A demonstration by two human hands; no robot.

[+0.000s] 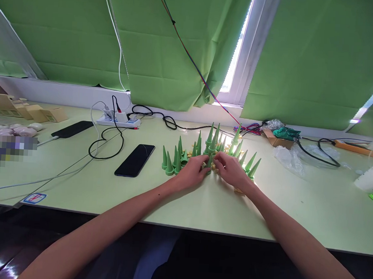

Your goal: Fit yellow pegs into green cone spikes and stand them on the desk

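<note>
Several green pointed cones (pixel 169 166) stand upright on the pale green table, in a cluster around both hands. My left hand (pixel 193 172) has its thumb and fingers closed around a green cone (pixel 209 161) near the middle of the cluster. Just to the right, my right hand (pixel 230 171) is bent with its fingertips together beside that cone; anything between them is too small to make out. Small yellowish pieces (pixel 226 149) lie among the cones behind the hands. More green cones (pixel 253 169) stand or lean beyond my right hand.
A black phone (pixel 135 160) lies left of the cones. Farther back are a white power strip (pixel 120 120) and looping black cables. A small cardboard box (pixel 277 139), clear plastic bags (pixel 289 160) and an orange bar (pixel 359 149) lie to the right. The table's front edge (pixel 196 230) runs below my forearms.
</note>
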